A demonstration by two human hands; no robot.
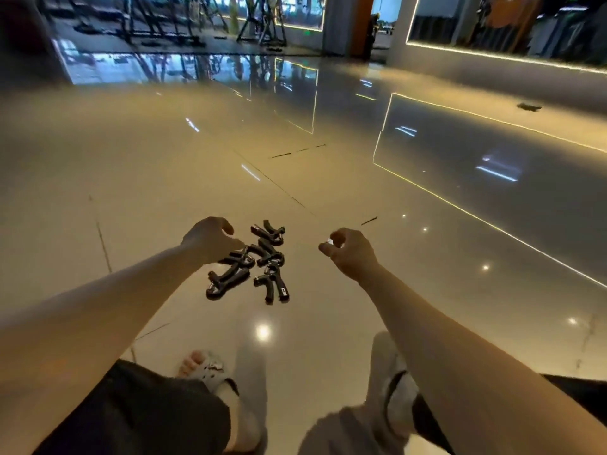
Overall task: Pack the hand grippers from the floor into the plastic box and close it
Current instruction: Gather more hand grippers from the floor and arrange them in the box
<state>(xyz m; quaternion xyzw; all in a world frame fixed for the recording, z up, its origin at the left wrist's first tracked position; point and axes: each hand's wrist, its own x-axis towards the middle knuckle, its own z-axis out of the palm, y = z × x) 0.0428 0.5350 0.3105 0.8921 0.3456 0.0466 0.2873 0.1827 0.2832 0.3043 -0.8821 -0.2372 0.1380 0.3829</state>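
left hand [210,239] loosely curled over grippers [230,278], holding nothing | right hand [351,254] curled beside pile, hold unclear | grippers heaped on floor [164,178]

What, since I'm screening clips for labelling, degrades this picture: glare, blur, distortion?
Head view: dim, warm light. The glossy floor mirrors ceiling spots and light strips as glare. Head view: wide-angle distortion stretches the frame's edges. Head view: the far gym equipment is blurred, yet the dark hand grippers stay distinct against the pale tiles.
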